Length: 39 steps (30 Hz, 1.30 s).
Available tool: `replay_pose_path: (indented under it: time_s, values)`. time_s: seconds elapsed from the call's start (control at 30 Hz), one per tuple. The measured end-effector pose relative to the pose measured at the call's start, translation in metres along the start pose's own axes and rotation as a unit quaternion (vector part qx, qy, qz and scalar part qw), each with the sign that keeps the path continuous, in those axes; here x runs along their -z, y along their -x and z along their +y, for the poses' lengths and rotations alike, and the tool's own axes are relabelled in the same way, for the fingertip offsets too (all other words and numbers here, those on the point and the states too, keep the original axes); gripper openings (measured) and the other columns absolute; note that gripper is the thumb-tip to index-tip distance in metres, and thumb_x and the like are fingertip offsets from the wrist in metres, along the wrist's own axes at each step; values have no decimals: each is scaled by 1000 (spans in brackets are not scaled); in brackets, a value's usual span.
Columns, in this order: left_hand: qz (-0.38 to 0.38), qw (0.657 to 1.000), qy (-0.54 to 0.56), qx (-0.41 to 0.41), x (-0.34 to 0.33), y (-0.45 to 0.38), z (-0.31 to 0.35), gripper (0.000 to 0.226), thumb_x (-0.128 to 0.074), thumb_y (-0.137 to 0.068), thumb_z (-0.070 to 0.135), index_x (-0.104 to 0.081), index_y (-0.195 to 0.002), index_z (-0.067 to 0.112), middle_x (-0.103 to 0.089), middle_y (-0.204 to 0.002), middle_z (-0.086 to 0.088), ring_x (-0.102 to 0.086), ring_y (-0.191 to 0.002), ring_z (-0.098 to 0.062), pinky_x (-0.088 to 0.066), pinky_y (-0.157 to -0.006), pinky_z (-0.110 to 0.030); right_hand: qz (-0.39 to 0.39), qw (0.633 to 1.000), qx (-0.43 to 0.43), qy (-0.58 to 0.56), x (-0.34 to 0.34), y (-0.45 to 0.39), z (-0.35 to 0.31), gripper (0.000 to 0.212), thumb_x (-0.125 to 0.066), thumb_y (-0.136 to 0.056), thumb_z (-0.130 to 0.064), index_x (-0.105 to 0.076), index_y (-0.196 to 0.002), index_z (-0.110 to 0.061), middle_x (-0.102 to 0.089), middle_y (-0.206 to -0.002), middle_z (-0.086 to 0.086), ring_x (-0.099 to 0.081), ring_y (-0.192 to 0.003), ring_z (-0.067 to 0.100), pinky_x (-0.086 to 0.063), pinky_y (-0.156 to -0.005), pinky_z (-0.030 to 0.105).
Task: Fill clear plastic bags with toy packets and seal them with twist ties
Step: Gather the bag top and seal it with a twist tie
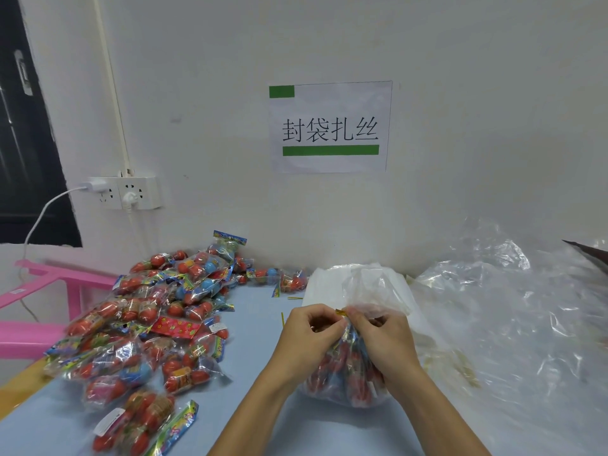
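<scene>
Between both hands, gold twist tie

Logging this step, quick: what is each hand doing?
Left hand: pinches the gold twist tie.
Right hand: grips the filled bag at its neck.

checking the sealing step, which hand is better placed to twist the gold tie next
Probably the left. The left hand sits beside the gathered neck with fingertips at the gold twist tie, carrying no load. The right hand grips the neck of the filled bag, so it should steady it.
</scene>
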<state>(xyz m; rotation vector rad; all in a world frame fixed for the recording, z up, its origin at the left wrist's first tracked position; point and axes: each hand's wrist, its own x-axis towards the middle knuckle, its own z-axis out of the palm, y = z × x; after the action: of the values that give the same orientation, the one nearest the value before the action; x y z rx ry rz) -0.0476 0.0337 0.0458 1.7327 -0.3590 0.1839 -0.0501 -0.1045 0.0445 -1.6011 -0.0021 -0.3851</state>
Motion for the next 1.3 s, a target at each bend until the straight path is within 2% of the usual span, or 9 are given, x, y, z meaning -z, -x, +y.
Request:
replay_pose_path:
  time_s: [0.1, 0.23, 0.37, 0.57, 0.77, 0.93, 1.03, 1.17, 1.3]
  values:
    - [-8, 1000, 19, 20, -2, 0, 1, 14, -68, -90, 17, -77, -82, 22, -72, -80, -1, -64, -74, -7, -53, -69, -19, -5, 1000, 7, 3, 1, 0, 1, 12, -72, -90, -22, -78, -80, -21, -77, -76, -5, -74, -74, 11, -60, -71, 31]
    - [-14, 998, 38, 51, -3, 0, 2, 18, -66, -93, 23, -76, -79, 19, -70, -74, -2, -62, -71, -10, -51, -65, -23, -1, 999, 32, 14, 2, 1, 0, 19, -71, -91, -23, -75, -72, -27, -76, -72, -9, -73, -71, 6, -57, -61, 19]
    - [11, 997, 46, 53, -3, -1, 3, 19, -66, -93, 18, -76, -76, 20, -72, -72, 2, -66, -68, -5, -50, -62, -17, -7, 999, 36, 25, 1, 2, 0, 18, -71, -91, -23, -76, -74, -26, -76, -75, -9, -73, -73, 8, -61, -71, 30]
    - [50, 998, 19, 28, -2, -2, 1, 9, -70, -89, 15, -74, -84, 21, -73, -79, 6, -68, -75, -2, -51, -66, -13, -11, 999, 46, 23, 1, 3, -2, 18, -71, -90, -20, -77, -74, -26, -76, -75, -9, -73, -74, 7, -60, -70, 27]
    - [48, 999, 2, -9, -1, 0, 3, 17, -69, -91, 15, -71, -82, 29, -72, -79, 3, -67, -73, -12, -54, -64, -21, -8, 999, 33, 20, 2, 2, 0, 13, -72, -90, -25, -78, -79, -24, -76, -76, -10, -73, -75, 7, -57, -65, 21]
    - [48, 981, -150, -110, 2, 0, 2, 29, -60, -97, 13, -60, -82, 38, -64, -71, 9, -55, -54, -4, -39, -51, -11, -27, 999, 31, 29, 1, 1, 0, 15, -69, -93, -23, -77, -80, -27, -76, -79, -13, -72, -77, 3, -53, -62, 13]
    - [34, 954, -235, -181, 9, -1, 1, 23, -55, -98, 11, -58, -87, 31, -63, -71, 5, -52, -55, -7, -41, -51, -19, -44, 998, 47, 24, 1, 2, 0, 16, -69, -92, -18, -79, -81, -24, -77, -79, -11, -72, -78, 3, -54, -65, 14]
    - [42, 925, -296, -236, 14, -4, -3, 20, -52, -96, 3, -61, -90, 20, -64, -79, 2, -59, -70, -16, -51, -63, -36, -50, 996, 63, 44, -1, 1, -1, 18, -70, -91, -16, -79, -78, -24, -77, -79, -12, -71, -77, 2, -52, -66, 12]
    - [80, 947, -243, -195, 7, -3, -2, 14, -64, -93, 11, -63, -85, 22, -65, -78, 8, -61, -74, -9, -50, -60, -18, -15, 997, 56, 45, 0, 0, 2, 16, -71, -90, -20, -77, -77, -27, -76, -78, -14, -71, -77, 2, -52, -66, 13]
